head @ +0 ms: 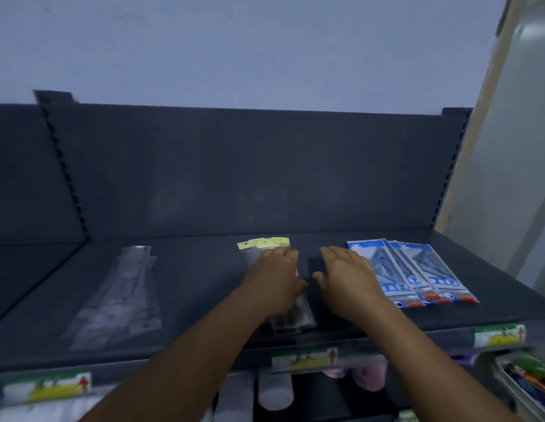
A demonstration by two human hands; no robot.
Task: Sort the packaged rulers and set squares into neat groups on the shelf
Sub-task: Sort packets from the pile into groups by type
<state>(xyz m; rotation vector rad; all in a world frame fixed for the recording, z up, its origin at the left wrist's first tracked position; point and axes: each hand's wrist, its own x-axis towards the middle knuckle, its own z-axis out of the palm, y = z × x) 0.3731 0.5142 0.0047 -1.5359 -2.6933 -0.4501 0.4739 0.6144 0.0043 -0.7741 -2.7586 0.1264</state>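
On the dark shelf (pixel 204 287) lie three groups. At the left is a pile of clear plastic ruler packs (pixel 119 296). In the middle lies a stack of ruler packs with yellow header cards (pixel 263 243), and my left hand (pixel 272 277) rests flat on top of it. At the right, three blue and white set square packs (pixel 417 272) are fanned out side by side. My right hand (pixel 344 275) lies flat with straight fingers on the bare shelf between the yellow-topped stack and the blue packs, its outer edge next to the leftmost blue pack.
The shelf's front rail carries yellow and white price labels (pixel 304 357). Below it stand pale bottles (pixel 276 391) and pink items (pixel 368 376). A tray with colourful packets (pixel 527 379) sits at the lower right. A dark back panel (pixel 250 172) rises behind the shelf.
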